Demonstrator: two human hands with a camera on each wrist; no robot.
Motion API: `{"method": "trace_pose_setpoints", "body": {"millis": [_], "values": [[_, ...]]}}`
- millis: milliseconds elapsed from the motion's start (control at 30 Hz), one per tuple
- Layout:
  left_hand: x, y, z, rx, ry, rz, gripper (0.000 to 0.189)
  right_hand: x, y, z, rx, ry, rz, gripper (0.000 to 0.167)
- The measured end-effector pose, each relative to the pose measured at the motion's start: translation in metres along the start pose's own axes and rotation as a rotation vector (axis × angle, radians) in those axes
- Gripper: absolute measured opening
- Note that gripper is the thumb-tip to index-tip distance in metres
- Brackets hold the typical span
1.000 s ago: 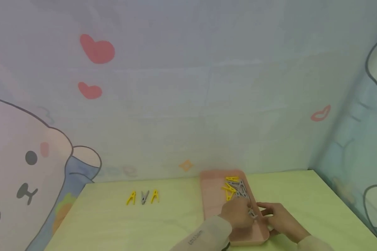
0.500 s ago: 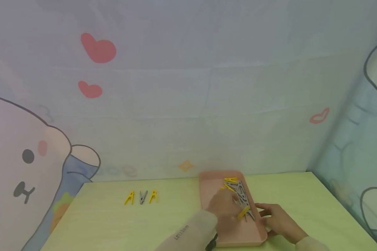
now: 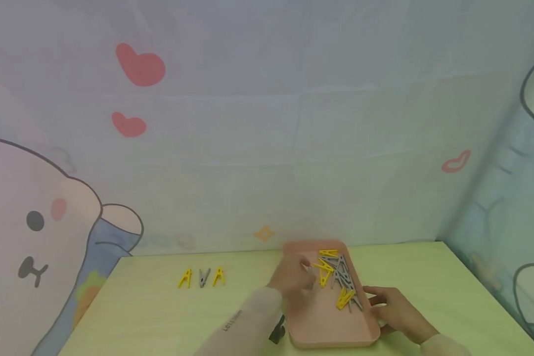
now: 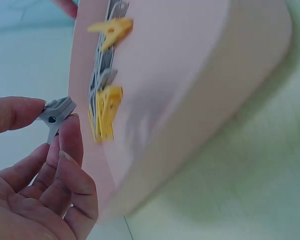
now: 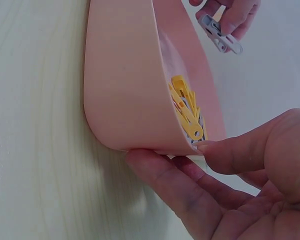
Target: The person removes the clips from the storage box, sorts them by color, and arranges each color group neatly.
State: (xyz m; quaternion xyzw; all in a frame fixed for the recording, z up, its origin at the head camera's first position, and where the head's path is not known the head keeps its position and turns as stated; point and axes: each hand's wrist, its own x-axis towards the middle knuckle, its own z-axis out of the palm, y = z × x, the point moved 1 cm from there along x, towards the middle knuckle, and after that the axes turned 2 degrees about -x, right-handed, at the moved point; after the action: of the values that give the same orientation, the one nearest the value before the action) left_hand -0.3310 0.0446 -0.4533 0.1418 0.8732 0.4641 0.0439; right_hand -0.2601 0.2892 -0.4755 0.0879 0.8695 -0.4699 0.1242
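My left hand (image 3: 293, 274) is over the left edge of the pink tray (image 3: 325, 329), pinching a grey clothespin (image 4: 59, 112) between thumb and fingertips. The right wrist view also shows that grey clothespin (image 5: 220, 35), held above the tray's far wall. On the tray's right side, my right hand (image 3: 396, 311) grips the rim, thumb (image 5: 235, 155) on the edge and fingers against the outer wall. Several yellow clothespins (image 3: 345, 298) and grey clothespins (image 3: 344, 277) lie loosely heaped along the tray's right half.
Left of the tray, a yellow clothespin (image 3: 185, 279), a grey clothespin (image 3: 203, 278) and another yellow clothespin (image 3: 219, 276) stand in a row on the pale table (image 3: 160, 316). A printed cloth backdrop (image 3: 267, 123) rises behind the table's back edge.
My left hand has moved left and away from the heap to the tray's left edge, carrying the grey clothespin. A yellow clothespin near the heap's front has come into sight. My right hand stays put.
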Motion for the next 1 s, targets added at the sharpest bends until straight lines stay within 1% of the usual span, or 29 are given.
{"method": "trace_pose_setpoints", "body": {"millis": [133, 267, 367, 467, 600, 733, 933, 1000], "values": [[0.002, -0.013, -0.016, -0.014, -0.001, -0.031, 0.037, 0.001, 0.001, 0.003, 0.004, 0.001, 0.003, 0.061], [0.003, -0.025, -0.031, -0.021, 0.007, -0.034, 0.042, 0.001, 0.000, 0.004, -0.001, 0.002, 0.003, 0.061], [0.003, -0.034, -0.042, -0.049, -0.001, -0.035, 0.046, 0.000, -0.001, 0.003, -0.008, 0.001, 0.001, 0.061], [0.003, -0.044, -0.051, -0.062, 0.003, -0.037, 0.046, -0.002, -0.002, 0.002, -0.012, -0.001, 0.000, 0.061], [0.002, -0.054, -0.063, -0.054, 0.036, -0.051, 0.044, -0.003, -0.003, -0.001, -0.019, -0.002, 0.007, 0.061], [0.001, -0.064, -0.072, -0.008, 0.087, -0.077, 0.042, -0.001, -0.001, -0.002, -0.016, -0.005, 0.017, 0.062], [0.001, -0.085, -0.085, 0.133, 0.187, -0.124, 0.036, 0.001, 0.001, 0.000, -0.011, -0.008, 0.020, 0.062], [0.002, -0.089, -0.091, 0.159, 0.208, -0.134, 0.036, 0.001, 0.000, 0.001, -0.008, -0.005, 0.016, 0.062]]}}
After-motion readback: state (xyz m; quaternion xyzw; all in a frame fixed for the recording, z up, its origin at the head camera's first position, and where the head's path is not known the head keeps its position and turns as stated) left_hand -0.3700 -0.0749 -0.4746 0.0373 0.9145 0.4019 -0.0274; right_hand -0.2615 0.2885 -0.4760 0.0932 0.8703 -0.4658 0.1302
